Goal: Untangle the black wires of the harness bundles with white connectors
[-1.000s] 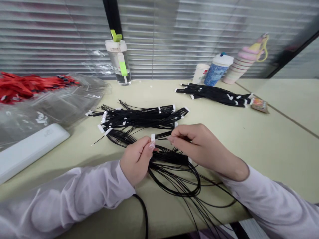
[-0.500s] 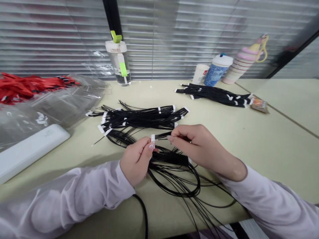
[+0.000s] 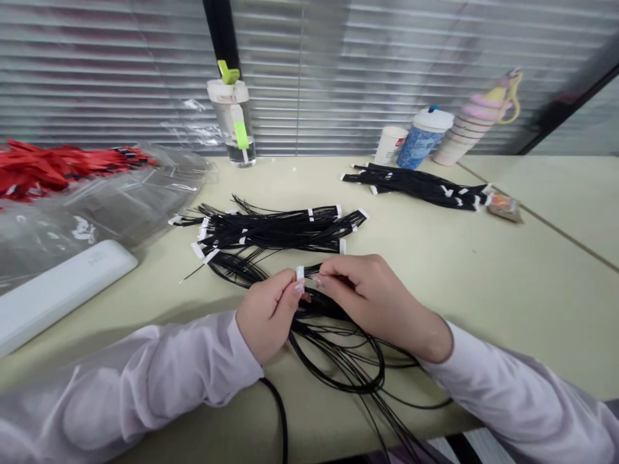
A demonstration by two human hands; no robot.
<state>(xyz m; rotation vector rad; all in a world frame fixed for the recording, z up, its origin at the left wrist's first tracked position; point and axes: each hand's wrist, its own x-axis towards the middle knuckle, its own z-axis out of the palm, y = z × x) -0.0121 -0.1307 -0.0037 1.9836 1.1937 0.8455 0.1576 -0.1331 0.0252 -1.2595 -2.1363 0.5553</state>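
Pinching a white connector [image 3: 300,273] upright, the left hand [image 3: 267,322] is steadying it while the right hand [image 3: 372,299] is pinching adjoining black wires [image 3: 310,270].

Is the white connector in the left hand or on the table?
In the left hand: its fingers pinch the connector.

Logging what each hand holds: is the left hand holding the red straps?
No, the left hand pinches a white connector on black wires; the red straps lie well off to the left.

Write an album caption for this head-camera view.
Left hand and right hand hold black wires ending in a white connector.
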